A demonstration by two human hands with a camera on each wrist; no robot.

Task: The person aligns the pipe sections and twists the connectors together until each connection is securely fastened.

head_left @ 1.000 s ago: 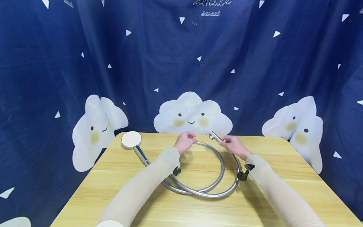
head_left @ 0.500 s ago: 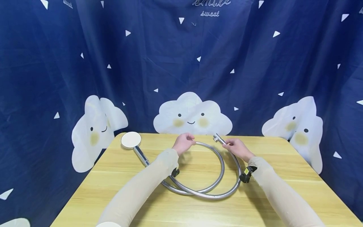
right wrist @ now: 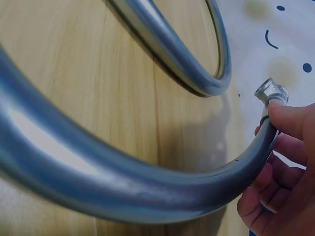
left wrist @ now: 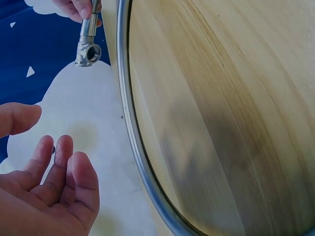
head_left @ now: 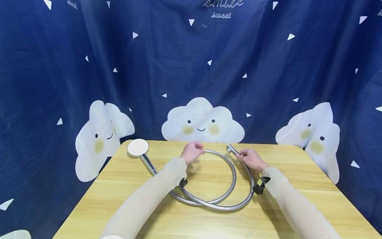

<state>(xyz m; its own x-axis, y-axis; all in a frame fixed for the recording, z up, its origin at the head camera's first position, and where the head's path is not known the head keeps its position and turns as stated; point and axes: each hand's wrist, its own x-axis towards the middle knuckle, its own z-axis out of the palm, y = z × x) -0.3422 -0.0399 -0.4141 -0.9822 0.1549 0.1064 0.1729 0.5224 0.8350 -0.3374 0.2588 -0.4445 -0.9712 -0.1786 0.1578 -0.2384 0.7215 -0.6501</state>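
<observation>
My right hand (head_left: 250, 158) pinches the end of a grey shower hose (head_left: 234, 176) between thumb and fingers, just behind its chrome fitting (right wrist: 271, 92). That end is raised off the table, and the fitting's round opening shows in the left wrist view. My left hand (head_left: 192, 152) hovers at the far side of the hose loop. Its thumb and loosely bent fingers stand apart with nothing between them, as the left wrist view shows. To the left lies a hand shower (head_left: 138, 147) with a white round face and chrome handle. My left forearm hides where handle and hose meet.
The hose lies in overlapping loops on the light wooden table (head_left: 298, 199). A dark blue curtain (head_left: 185, 59) with white clouds and triangles hangs close behind the table's back edge and along both sides.
My right hand has moved a little right and nearer to me, bringing the hose end and fitting with it. The left hand has drifted slightly left and nearer. The hand shower stays put.
</observation>
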